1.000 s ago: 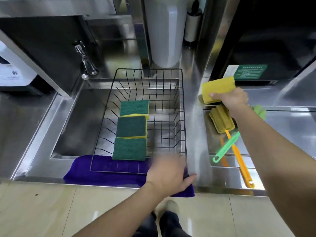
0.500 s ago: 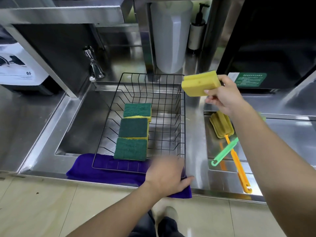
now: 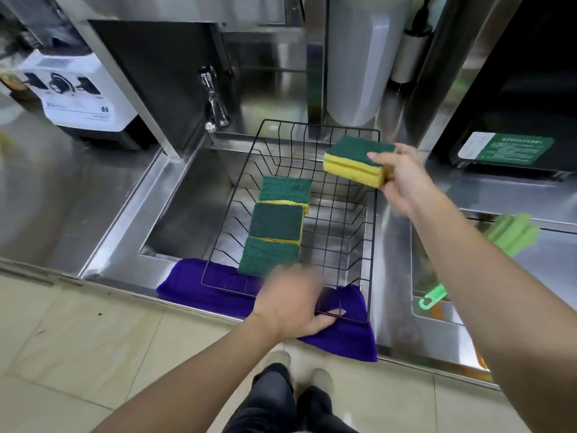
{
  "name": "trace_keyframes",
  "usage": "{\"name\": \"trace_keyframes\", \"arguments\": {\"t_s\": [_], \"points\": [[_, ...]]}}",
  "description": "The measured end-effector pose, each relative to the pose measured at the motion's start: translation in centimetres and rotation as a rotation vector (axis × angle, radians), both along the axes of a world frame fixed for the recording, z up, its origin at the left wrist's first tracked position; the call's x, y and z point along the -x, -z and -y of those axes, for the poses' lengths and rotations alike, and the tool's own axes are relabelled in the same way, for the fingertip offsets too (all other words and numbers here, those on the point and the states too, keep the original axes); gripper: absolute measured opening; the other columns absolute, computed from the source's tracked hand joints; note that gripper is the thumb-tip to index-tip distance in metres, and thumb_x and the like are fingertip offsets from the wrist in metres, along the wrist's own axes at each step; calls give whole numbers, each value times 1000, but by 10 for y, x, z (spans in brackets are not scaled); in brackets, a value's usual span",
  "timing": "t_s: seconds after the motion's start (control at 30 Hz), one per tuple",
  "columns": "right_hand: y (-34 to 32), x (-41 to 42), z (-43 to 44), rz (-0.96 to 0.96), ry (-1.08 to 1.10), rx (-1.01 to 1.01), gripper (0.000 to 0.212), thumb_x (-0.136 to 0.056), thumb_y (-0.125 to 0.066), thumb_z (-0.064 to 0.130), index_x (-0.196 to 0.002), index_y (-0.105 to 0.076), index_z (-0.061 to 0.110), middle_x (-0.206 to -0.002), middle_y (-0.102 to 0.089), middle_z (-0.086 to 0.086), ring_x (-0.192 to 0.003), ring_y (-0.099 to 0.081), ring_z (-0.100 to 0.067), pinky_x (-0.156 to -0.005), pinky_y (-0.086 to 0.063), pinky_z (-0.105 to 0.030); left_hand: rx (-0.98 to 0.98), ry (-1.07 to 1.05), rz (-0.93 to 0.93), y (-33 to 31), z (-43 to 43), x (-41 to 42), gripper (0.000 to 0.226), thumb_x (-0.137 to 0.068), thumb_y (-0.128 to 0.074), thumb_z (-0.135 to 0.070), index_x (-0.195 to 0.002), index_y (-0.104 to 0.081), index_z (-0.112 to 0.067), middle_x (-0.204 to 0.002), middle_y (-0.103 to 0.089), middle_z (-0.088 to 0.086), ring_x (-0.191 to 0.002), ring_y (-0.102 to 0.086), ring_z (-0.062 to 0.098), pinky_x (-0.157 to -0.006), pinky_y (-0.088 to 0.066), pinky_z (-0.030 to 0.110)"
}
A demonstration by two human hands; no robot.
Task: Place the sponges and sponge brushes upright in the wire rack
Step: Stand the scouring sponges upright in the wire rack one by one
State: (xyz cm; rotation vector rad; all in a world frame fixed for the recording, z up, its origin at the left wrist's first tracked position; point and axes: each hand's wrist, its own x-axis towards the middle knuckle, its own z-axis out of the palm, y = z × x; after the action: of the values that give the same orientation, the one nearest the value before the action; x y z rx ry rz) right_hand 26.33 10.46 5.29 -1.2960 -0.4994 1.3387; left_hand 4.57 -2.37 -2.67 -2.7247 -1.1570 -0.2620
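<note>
Green face: up now on the sponge [image 3: 359, 159] in my right hand [image 3: 402, 176]; a second ago it showed me its yellow underside, so I have turned it over in the carry.
Travel: it was out over the right-hand bench, near the brushes; now it hangs over the rack's [image 3: 373, 195] far right corner, above the rim.
Right fingers: closed on the sponge's right end, thumb [image 3: 374, 157] on the green top, the rest underneath where I cannot see them.
Left hand: my left hand [image 3: 292, 303] has stayed at the rack's near rim, fingers curled over the wire, thumb on the purple cloth [image 3: 199, 290]; blurred, so I cannot tell how firm the hold is.
Already in: three sponges [image 3: 276, 223] stand leaning in a row, just left of and below my right fingers.
Open slots: the wire to the right of that row, under the sponge, looks free.
Meaning: this would be the fourth; I judge it still needs tipping on edge and lowering.
Still out: green brush [image 3: 512, 234], behind my right forearm on the bench; any other brush is hidden.
</note>
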Motion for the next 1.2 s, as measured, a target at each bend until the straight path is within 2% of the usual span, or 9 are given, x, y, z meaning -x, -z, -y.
{"name": "trace_keyframes", "arguments": {"t_s": [0.07,0.17,0.23,0.47,0.57,0.7,0.8,1.03,1.2], "points": [[6,9,-4,11,12,17,53,-74,-67,-6,-121,-43,3,-113,-60,-13,-102,-64,-25,-87,-54,-38,5,-12,2,1,1,-1,61,-79,-38,-68,-78,-66,-15,-72,-66,0,-66,-59,21,-56,-45,31],[8,24,-11,28,-59,20,21,-77,-65,-7,-95,-61,3,-99,-68,-9,-96,-65,-24,-94,-51,-37,2,-19,10,2,1,-2,56,-80,-42,-66,-73,-63,-15,-69,-65,1,-62,-58,21,-53,-43,31],[11,32,-19,4,-55,8,17,-80,-62,-8,-89,-62,6,-98,-68,-7,-99,-65,-24,-96,-52,-35,-2,-14,19,3,2,-1,55,-80,-43,-66,-72,-62,-15,-68,-64,1,-61,-58,21,-53,-42,30],[31,61,-55,10,-68,72,9,-85,-59,-3,-91,-61,3,-98,-67,-11,-103,-63,-30,-83,-55,-39,16,-31,55,6,5,-1,51,-78,-51,-65,-73,-61,-16,-69,-63,-1,-63,-57,20,-55,-42,29],[37,76,-71,103,-39,110,34,-83,-62,-2,-115,-51,-2,-111,-64,-14,-109,-63,-30,-92,-53,-42,22,-35,40,5,5,-2,50,-75,-55,-67,-73,-62,-17,-69,-63,-2,-63,-57,19,-56,-43,28],[51,88,-93,302,-95,142,34,-82,-66,7,-110,-47,14,-116,-61,-8,-111,-59,-26,-102,-46,-45,33,-36,36,4,6,-1,51,-74,-55,-68,-75,-65,-18,-70,-63,-4,-64,-57,18,-57,-44,27],[63,96,-99,464,-164,180,28,-84,-66,13,-106,-50,14,-109,-59,-7,-110,-58,-27,-101,-46,-43,45,-31,34,5,7,-1,51,-75,-53,-67,-77,-66,-18,-72,-64,-3,-66,-58,18,-58,-47,28],[79,94,-100,727,-318,283,51,-85,-63,32,-125,-52,2,-129,-58,-15,-120,-54,-34,-104,-43,-43,73,-33,34,4,7,-2,48,-76,-54,-64,-76,-65,-17,-72,-65,-2,-68,-59,19,-59,-46,29],[75,91,-99,738,-336,302,47,-84,-64,31,-119,-52,2,-122,-61,-16,-110,-59,-34,-94,-51,-47,66,-24,33,3,6,-2,47,-76,-56,-63,-75,-64,-17,-70,-64,-2,-66,-58,18,-57,-44,29]]}}
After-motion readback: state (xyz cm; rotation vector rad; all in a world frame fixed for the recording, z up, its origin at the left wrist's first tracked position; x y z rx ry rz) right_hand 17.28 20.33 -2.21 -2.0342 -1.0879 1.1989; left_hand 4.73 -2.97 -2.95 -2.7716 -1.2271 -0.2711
